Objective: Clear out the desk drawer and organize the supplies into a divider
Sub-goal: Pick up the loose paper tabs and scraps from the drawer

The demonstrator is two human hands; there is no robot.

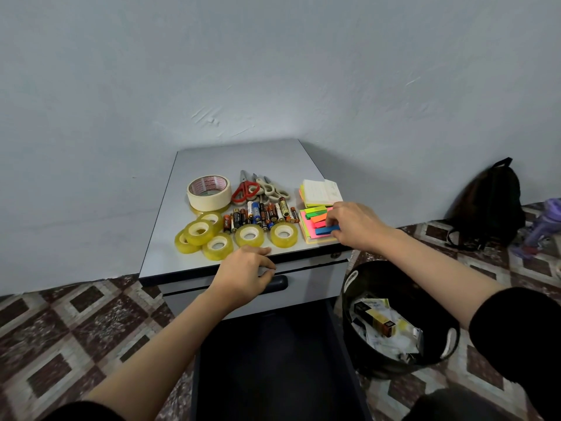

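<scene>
Right hand [353, 226] pinches the right end of a blue flag strip [324, 230] between thumb and fingertips. The strip lies on a sticky-note pad [304, 231] at the desk's [236, 159] right front corner. Its long axis runs left to right, roughly parallel to the front edge, and the hand comes at it from the right. Left hand [243, 275] rests at the front edge above the drawer handle [280, 282], fingers loosely curled; whether it grips anything cannot be told. Open drawer [267, 360] lies below, nearer the person. No divider is visible. Judgement: the right hand is the nearer hand for lifting the strip clear.
</scene>
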